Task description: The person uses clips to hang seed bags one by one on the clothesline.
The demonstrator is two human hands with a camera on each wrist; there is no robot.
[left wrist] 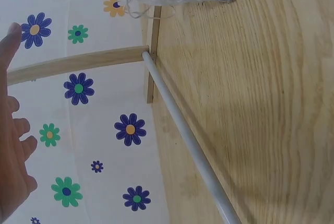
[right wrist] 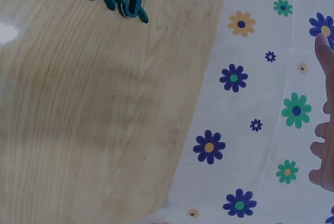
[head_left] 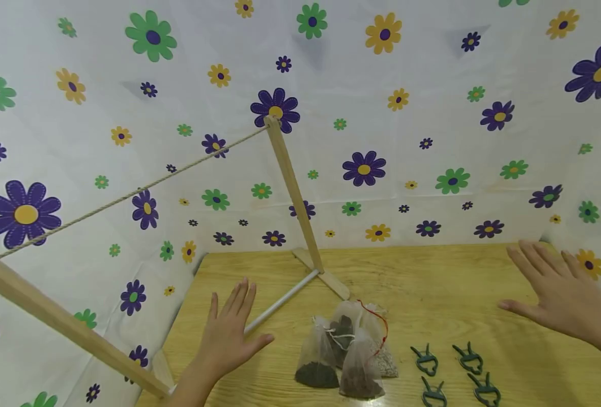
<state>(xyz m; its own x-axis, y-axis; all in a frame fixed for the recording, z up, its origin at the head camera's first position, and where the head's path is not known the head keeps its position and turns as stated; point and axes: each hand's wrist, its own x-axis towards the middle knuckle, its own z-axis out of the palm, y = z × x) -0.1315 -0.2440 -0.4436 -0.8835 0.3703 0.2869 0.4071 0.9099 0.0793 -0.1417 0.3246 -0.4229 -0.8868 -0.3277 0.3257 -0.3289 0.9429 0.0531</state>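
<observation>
My left hand [head_left: 230,336] hovers with fingers spread over the white rod [head_left: 285,299] of a wooden frame, holding nothing. At the right, my right hand [head_left: 565,291] is held out over the table with straight fingers and thumb apart, also holding nothing. Between the hands sits a cluster of sheer mesh drawstring bags: one with black grains [head_left: 316,374], one with brownish contents [head_left: 361,381], others behind with dark and pale speckled filling. A red cord [head_left: 385,330] loops over the rear bags. Several dark green plastic clips [head_left: 426,363] lie to the right of the bags.
The frame's wooden posts [head_left: 296,195] lean up on the left, with a twine line [head_left: 132,193] strung between their tops. The wooden tabletop [head_left: 432,282] meets a white flower-print cloth [head_left: 432,73] at the back and sides.
</observation>
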